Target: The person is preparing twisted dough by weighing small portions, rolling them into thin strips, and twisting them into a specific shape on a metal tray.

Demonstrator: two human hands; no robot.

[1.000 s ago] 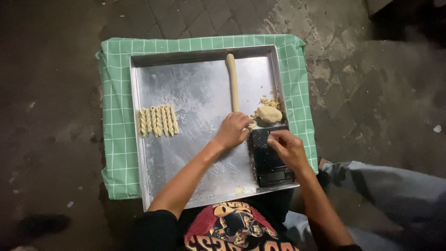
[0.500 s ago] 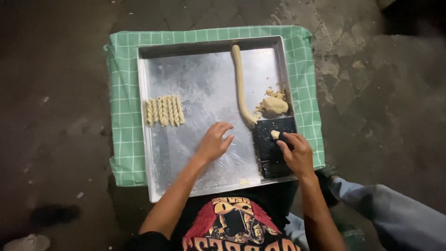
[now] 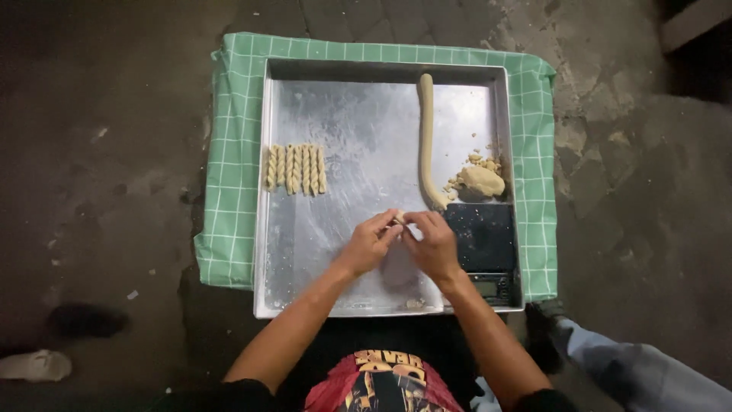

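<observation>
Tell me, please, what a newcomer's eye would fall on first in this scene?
Probably the big metal tray on a green checked cloth, where the left hand and right hand pinch a small dough piece. Next, the long dough rope at right and the row of twisted sticks at left.

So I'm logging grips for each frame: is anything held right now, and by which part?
A small piece of dough, pinched at its ends between the fingertips of the left hand and the right hand, above the metal tray.
</observation>
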